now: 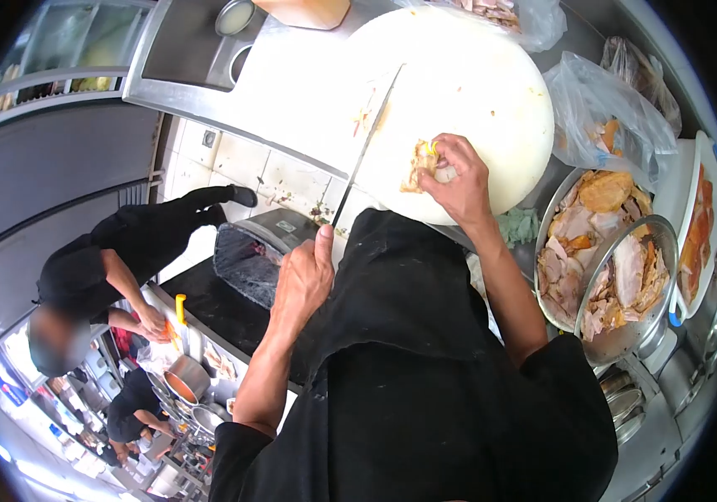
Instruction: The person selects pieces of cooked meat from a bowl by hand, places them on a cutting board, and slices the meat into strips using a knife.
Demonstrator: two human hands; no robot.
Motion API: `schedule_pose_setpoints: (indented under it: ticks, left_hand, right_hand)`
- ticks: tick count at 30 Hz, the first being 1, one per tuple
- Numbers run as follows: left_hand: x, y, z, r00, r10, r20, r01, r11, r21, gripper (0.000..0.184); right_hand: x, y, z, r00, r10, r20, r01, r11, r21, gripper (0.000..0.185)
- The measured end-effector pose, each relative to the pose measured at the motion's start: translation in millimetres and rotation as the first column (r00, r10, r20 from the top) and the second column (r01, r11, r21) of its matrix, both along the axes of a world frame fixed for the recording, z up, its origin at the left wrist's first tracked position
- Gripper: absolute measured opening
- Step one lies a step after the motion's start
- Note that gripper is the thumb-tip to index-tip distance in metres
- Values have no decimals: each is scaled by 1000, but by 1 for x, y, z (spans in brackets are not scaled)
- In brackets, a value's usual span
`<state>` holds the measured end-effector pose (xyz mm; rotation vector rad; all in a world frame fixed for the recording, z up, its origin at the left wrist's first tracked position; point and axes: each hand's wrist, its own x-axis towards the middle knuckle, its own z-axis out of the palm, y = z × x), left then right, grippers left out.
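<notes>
Floored in pale, littered tiles. Fitted with grey panels at left. Lit brightly by strip lights.

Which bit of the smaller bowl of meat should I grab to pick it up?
I'd grip the smaller bowl by its round rim, from the side away from the bigger bowl, because its other side overlaps that one.
</notes>
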<state>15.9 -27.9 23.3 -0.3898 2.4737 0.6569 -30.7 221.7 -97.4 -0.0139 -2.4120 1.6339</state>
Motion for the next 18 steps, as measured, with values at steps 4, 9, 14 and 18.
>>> schedule_pose_setpoints:
  ticks: [4,9,14,18]
  left_hand:
    - [15,7,18,999,-50,-16,50,998,23,64]
    - [34,11,32,993,-92,76,91,996,22,61]
    - [57,0,35,987,-113,110,121,990,-70,58]
    - [67,-7,13,980,-176,97,186,977,-107,58]
  right_hand:
    - [-8,-24,-5,980,-200,16,201,980,-14,32]
    - [-5,-29,-3,962,-269,54,268,963,15,29]
    - [-4,-36,-4,951,-307,36,306,951,43,27]
    - [-3,-33,-5,962,-262,-73,271,944,187,28]
